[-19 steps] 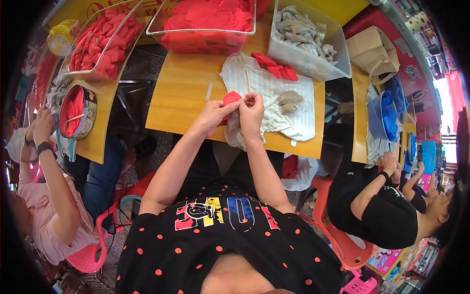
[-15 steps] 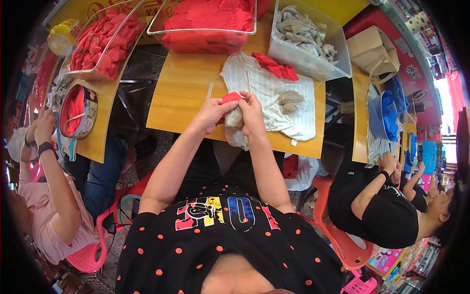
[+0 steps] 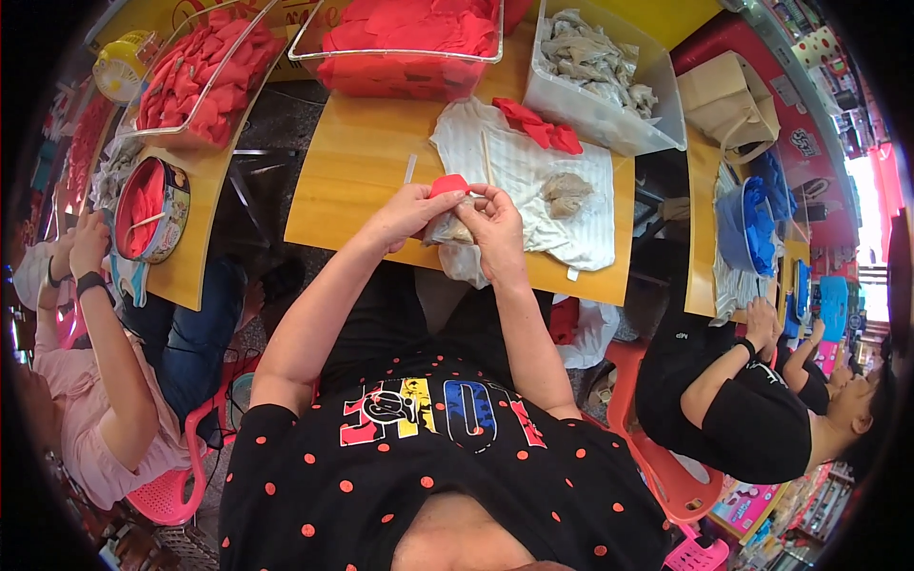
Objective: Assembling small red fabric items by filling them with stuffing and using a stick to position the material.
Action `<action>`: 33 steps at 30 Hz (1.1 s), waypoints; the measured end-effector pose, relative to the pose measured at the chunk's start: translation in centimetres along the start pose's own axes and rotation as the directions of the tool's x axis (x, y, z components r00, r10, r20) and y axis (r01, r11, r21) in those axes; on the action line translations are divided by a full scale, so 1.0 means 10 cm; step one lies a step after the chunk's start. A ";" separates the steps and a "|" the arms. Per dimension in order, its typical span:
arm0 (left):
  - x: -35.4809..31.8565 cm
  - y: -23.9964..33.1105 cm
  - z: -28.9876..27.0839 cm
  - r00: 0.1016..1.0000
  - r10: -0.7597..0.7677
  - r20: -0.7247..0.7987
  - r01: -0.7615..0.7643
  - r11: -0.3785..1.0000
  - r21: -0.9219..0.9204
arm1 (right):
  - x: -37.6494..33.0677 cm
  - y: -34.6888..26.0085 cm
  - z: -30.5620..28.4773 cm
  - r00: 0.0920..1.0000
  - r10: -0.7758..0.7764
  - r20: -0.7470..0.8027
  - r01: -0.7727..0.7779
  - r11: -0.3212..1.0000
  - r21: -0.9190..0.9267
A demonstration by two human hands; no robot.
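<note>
Close together over the table's near edge, my two hands work on one small bundle. A red cloth piece [image 3: 448, 185] pokes up between them, above a crumpled clear plastic bag [image 3: 461, 264] with greyish-brown contents. My left hand [image 3: 407, 217] is closed on the red cloth, thumb across it. My right hand [image 3: 495, 231] pinches the bag from the other side; fingers partly hide its top. Beyond them, a white striped cloth [image 3: 457, 128] bears a wooden stick [image 3: 487, 160], a greyish-brown bagged lump [image 3: 566, 194] and loose red cloth pieces [image 3: 538, 126].
A clear bin of red pieces [image 3: 409, 38] and a bin of grey bagged lumps [image 3: 595, 71] stand at the table's far side. A thin translucent strip [image 3: 410, 168] lies left of the cloth. Co-workers sit at tables [image 3: 195, 257] on both sides.
My right hand has turned and its fingers now curl over the bundle's top. The red piece stands up more, and the bag sits slightly differently between my hands.
</note>
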State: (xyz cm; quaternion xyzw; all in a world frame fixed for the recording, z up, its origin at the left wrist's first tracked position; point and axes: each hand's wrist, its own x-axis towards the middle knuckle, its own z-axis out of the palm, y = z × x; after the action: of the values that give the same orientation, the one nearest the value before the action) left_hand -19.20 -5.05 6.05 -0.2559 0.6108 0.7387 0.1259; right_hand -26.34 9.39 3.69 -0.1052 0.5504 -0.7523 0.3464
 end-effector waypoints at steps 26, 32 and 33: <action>-0.13 -0.06 -0.17 0.949 -0.139 0.284 0.263 0.846 -0.464 | -0.24 -0.53 0.01 0.858 -0.196 0.474 0.499 0.533 -0.683; -0.20 0.00 -0.18 0.927 -0.168 0.336 0.289 0.891 -0.351 | -0.24 -0.48 0.12 0.731 -0.375 0.570 0.681 0.334 -0.652; -0.19 0.00 -0.19 0.928 -0.166 0.333 0.286 0.890 -0.355 | -0.24 -0.47 0.13 0.750 -0.354 0.559 0.659 0.467 -0.589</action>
State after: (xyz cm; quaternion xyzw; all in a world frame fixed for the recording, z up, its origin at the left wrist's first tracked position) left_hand -17.22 -6.70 6.84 -0.2335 0.3882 0.8567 0.2467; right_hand -25.78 10.62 8.94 -0.5368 0.6800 -0.4851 0.1188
